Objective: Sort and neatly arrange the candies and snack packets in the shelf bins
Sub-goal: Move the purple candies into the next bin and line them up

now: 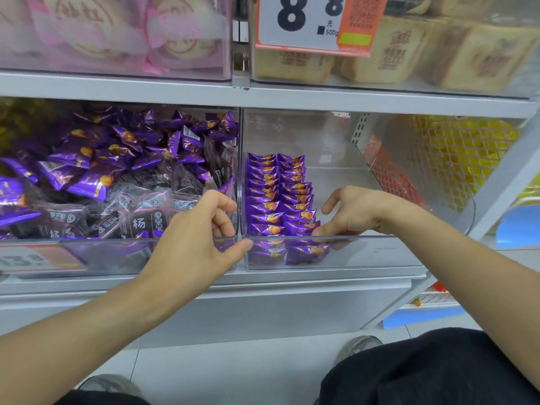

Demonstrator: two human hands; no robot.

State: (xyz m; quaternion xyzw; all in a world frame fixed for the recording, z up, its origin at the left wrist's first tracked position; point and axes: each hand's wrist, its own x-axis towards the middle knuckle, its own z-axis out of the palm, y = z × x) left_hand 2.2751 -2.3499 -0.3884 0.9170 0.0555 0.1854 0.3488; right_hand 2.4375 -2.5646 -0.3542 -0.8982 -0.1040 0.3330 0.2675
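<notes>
2 glossy purple packet rows | clear plastic bin | hands: left, right

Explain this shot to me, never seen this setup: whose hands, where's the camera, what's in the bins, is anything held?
There is no machine here. One wide-angle camera on a person's head looks down at their own bare arms before a shop shelf. The left clear bin holds a loose jumble of purple packets mixed with dark translucent packets. The right clear bin holds two tidy rows of purple packets, with bare floor beside them. The left hand curls over the front rim where the bins meet, thumb outside; I cannot see a packet in it. The right hand reaches into the right bin, fingertips at the front of the rows; whether it pinches one is unclear.
</notes>
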